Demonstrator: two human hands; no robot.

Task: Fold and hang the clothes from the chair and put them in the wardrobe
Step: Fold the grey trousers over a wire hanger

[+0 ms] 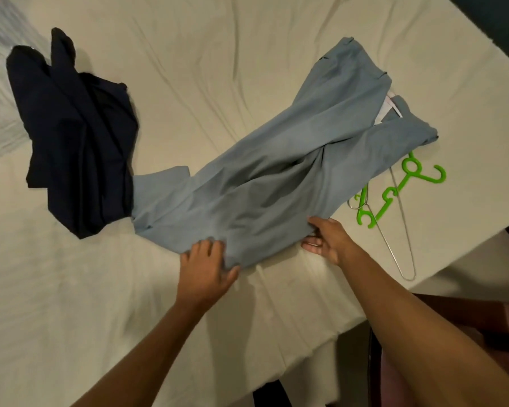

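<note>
While both hands work at its near edge, the light blue trousers (279, 171) lie spread on the bed (188, 69), their long axis running from about 8 o'clock to 2 o'clock, waistband at the far right end and leg hems at the lower left. The left hand (206, 268) lies on the fabric's near edge, fingers bent over a fold and thumb spread beneath it; whether it pinches the cloth or only presses is hard to tell. The right hand (326, 239) grips the trouser edge at about 4 o'clock, fingers on top and thumb tucked under the cloth. A dark navy garment (77, 136) sits crumpled at 10 o'clock, its lower edge overlapping the trouser hems, its type unclear. At 3 o'clock a green plastic hanger (394, 195) and a thin wire hanger (403, 239) lie crossed, their upper parts hidden under the trousers. A reddish chair (482, 324) is cut off at the lower right corner.
</note>
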